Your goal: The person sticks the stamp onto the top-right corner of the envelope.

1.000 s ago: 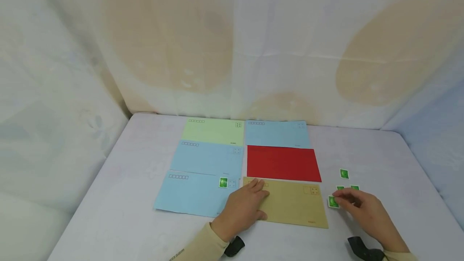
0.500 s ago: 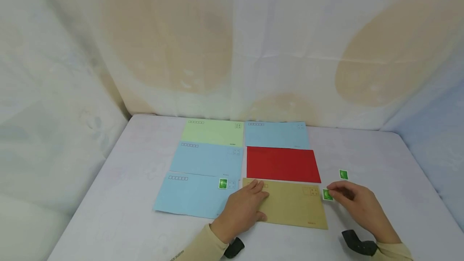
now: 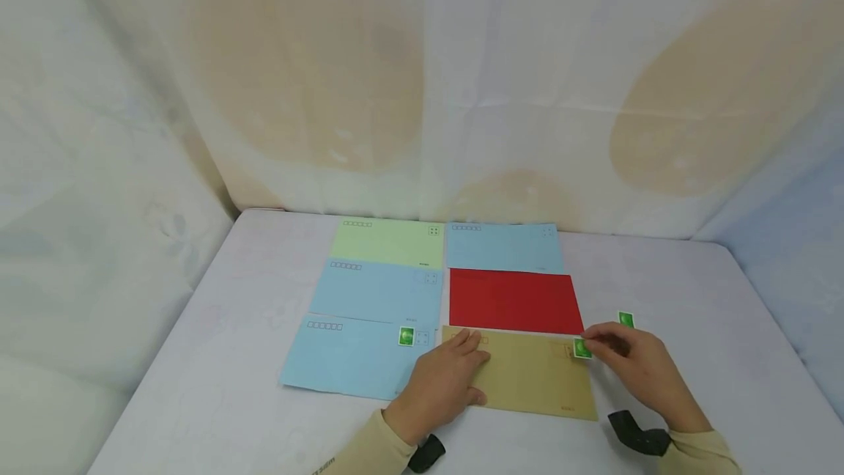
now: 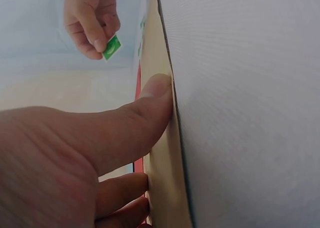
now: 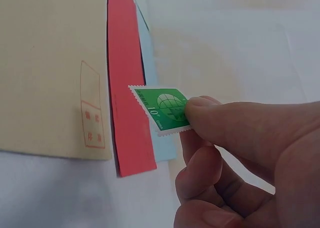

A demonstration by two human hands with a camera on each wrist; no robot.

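Note:
A tan envelope [image 3: 527, 380] lies at the near right of a block of envelopes. My left hand [image 3: 440, 381] rests on its left end, thumb and fingers spread flat. In the left wrist view the thumb [image 4: 155, 90] presses along the envelope's near edge. My right hand [image 3: 636, 365] pinches a green postage stamp [image 5: 162, 110] with white perforated edges between thumb and fingers. The head view shows that stamp over the tan envelope's upper right corner, overlapping the printed stamp box. In the right wrist view the red printed box [image 5: 91, 105] shows beside it, and the stamp hangs above the paper.
A red envelope [image 3: 514, 301] lies behind the tan one. Blue envelopes [image 3: 376, 292] and a light green envelope [image 3: 385, 244] make up the others. One stamp [image 3: 406, 336] sits on the near blue envelope. Another stamp [image 3: 626, 319] lies right of the envelopes, partly behind my right hand.
My right hand has lifted the stamp from the group at the right and carried it left and slightly away, over the tan envelope's corner. My left hand has stayed in place.

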